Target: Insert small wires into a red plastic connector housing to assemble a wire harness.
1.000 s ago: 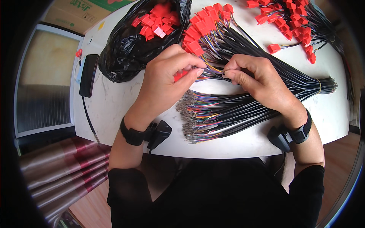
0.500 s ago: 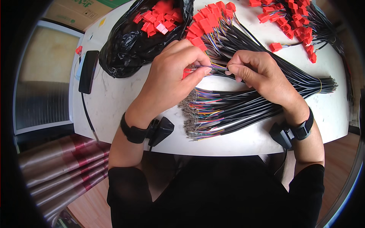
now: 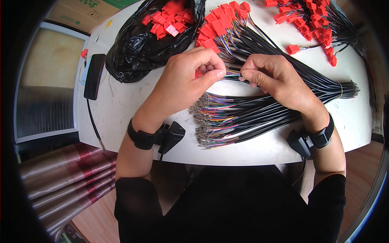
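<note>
The thin multicoloured wires [image 3: 232,74] were found bridging the short gap between the hands. The fingers of the left hand [image 3: 184,77] were narrowed in a pinch on their left end; those of the right hand [image 3: 279,83] pinched their right end. In the inspector's judgement, such fine strands called for a light grip near the tips, each kept straight and uncrossed. Against one second earlier, both hands kept nearly the same close pose, and a blue-green strand showed more plainly. Black-sheathed round cables [image 3: 259,111] lay below, red plastic block connectors [image 3: 219,26] beyond, on the white tabletop [image 3: 109,123].
</note>
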Available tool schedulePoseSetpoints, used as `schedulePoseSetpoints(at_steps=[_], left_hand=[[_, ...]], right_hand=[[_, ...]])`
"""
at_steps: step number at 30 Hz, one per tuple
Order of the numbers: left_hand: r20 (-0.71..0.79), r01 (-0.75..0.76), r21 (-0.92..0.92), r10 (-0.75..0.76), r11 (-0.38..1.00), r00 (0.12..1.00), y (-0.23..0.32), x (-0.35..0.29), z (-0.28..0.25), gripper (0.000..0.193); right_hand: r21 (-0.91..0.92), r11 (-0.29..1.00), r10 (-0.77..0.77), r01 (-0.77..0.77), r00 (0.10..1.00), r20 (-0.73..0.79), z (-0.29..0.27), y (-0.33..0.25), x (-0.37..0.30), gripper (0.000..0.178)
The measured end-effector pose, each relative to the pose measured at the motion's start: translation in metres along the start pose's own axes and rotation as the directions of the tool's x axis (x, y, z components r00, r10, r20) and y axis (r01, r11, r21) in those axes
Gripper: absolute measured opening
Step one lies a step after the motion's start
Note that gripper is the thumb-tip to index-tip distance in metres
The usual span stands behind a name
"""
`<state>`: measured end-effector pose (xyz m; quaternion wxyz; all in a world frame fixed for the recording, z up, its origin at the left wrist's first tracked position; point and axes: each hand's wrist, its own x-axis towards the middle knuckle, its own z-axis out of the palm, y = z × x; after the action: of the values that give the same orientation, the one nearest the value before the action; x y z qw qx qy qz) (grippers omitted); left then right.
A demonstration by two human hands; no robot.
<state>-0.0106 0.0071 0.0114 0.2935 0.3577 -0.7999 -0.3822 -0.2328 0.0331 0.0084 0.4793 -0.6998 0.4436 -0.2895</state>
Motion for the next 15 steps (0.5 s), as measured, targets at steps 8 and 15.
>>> schedulePoseSetpoints(at_steps=[8,15], left_hand=[[0.003,-0.064,0.101,0.064,0.993,0.998,0.0007,-0.0006,0.0017,0.009],[-0.006,-0.105,0.130,0.107,0.986,0.994,-0.0014,0.0003,0.0016,0.009]], right_hand=[[0.002,1.000,-0.010,0.010,1.000,-0.027,0.0022,-0.0011,-0.0001,0.017],[-0.010,1.000,0.002,-0.002,1.000,-0.003,0.0025,0.0021,0.0001,0.017]])
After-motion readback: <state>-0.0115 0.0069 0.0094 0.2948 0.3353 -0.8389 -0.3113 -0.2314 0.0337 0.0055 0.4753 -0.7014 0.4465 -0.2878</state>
